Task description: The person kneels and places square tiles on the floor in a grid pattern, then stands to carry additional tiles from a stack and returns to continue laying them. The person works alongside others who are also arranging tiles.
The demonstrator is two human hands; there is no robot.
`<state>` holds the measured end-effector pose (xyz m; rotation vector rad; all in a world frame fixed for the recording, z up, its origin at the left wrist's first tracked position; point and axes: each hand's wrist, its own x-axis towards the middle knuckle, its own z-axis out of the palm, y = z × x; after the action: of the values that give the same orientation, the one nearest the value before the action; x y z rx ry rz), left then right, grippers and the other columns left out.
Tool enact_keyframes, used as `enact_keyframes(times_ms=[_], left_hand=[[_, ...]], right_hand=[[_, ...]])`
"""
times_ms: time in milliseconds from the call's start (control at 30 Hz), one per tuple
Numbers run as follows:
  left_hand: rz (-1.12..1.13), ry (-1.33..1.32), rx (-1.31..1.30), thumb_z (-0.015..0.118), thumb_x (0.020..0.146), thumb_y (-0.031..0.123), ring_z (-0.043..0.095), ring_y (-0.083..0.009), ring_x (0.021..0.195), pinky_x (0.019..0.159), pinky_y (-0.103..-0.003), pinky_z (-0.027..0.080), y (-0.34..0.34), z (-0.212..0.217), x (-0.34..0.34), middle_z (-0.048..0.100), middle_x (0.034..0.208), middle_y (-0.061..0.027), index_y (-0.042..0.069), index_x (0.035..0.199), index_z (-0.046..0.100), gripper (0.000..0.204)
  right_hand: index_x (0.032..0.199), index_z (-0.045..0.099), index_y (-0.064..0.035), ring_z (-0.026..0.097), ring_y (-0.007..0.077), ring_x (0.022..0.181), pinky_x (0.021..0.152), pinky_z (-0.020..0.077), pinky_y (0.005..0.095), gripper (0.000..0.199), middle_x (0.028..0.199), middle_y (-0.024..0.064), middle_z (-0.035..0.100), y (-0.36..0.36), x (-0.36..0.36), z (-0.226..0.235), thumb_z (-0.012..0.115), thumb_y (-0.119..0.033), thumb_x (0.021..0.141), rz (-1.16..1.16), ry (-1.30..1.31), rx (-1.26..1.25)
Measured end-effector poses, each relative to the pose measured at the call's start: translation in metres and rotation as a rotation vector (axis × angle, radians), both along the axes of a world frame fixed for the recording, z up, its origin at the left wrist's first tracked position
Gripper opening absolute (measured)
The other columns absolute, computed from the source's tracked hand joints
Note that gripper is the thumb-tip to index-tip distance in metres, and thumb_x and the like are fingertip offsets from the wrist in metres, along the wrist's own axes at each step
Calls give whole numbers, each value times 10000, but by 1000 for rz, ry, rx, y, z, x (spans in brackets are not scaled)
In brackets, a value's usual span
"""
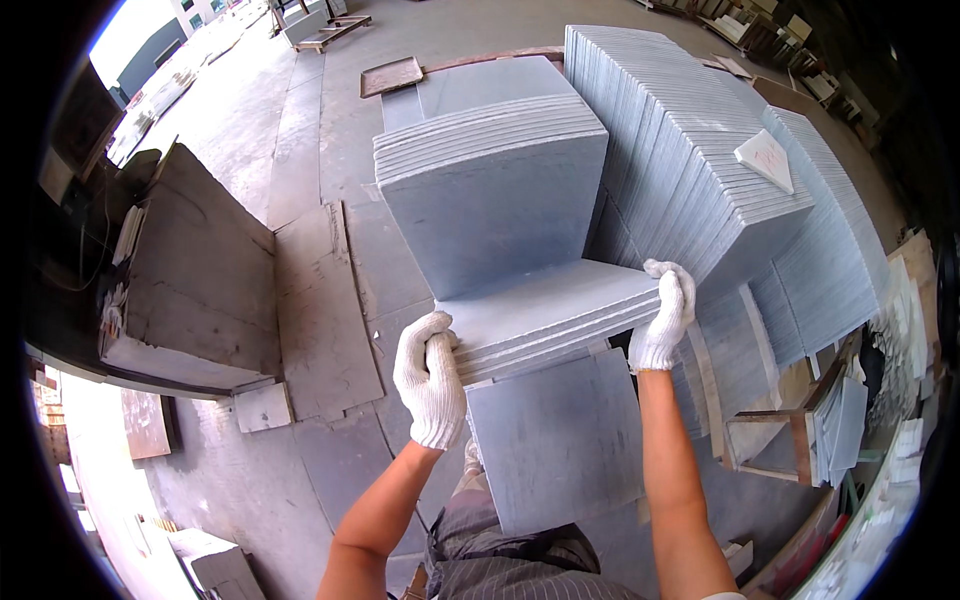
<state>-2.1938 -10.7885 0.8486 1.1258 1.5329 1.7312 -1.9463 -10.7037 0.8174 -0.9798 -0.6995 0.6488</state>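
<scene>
Grey slabs [550, 308] gripped at opposite ends by left hand [430, 380] and right hand [666, 318], in front of upright stack [490, 215]; slab row [680, 140] noted right of stack.

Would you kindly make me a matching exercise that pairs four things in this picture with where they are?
Things
1. Left hand in white knitted glove
2. Right hand in white knitted glove
3. Flat, angular white piece
4. Flat grey rectangular slabs, stacked

Places
A. On the long row of grey slabs standing on edge
B. At the right end of the held stack
C. Between the two hands
D. At the left end of the held stack

Pairs: 1-D, 2-B, 3-A, 4-C
</scene>
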Motion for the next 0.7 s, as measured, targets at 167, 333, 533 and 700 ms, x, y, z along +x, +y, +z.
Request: enact_keyframes(times_ms=[167,333,533,700], left_hand=[[-32,4,-79,479,956,40,555,-95,788,753,-257,467,-1,8,-4,616,878,-41,16,1077,610,179],[-287,-36,-267,577,927,138,548,-102,900,826,-264,446,27,32,-25,610,990,-39,18,1102,605,214],[-37,120,-218,670,878,391,537,-185,974,888,-315,430,113,37,-92,594,1039,-120,-35,1128,557,507],[51,116,-303,691,825,515,536,-225,963,891,-344,427,175,39,-90,586,1027,-157,-46,1113,534,650]], right_hand=[[1015,608,-19,604,192,953,920,459,347,168,951,85,657,2,-3,5,564,-154,924,2,18,-2],[1000,623,-9,612,173,914,884,472,321,156,935,80,660,23,-5,9,594,-126,902,-44,7,-4],[990,645,2,621,156,890,849,491,290,166,929,66,665,41,-18,28,637,-137,899,-4,-14,7],[966,661,-6,600,97,788,708,492,237,151,854,27,651,69,-15,29,666,-130,880,-35,-27,-48]])
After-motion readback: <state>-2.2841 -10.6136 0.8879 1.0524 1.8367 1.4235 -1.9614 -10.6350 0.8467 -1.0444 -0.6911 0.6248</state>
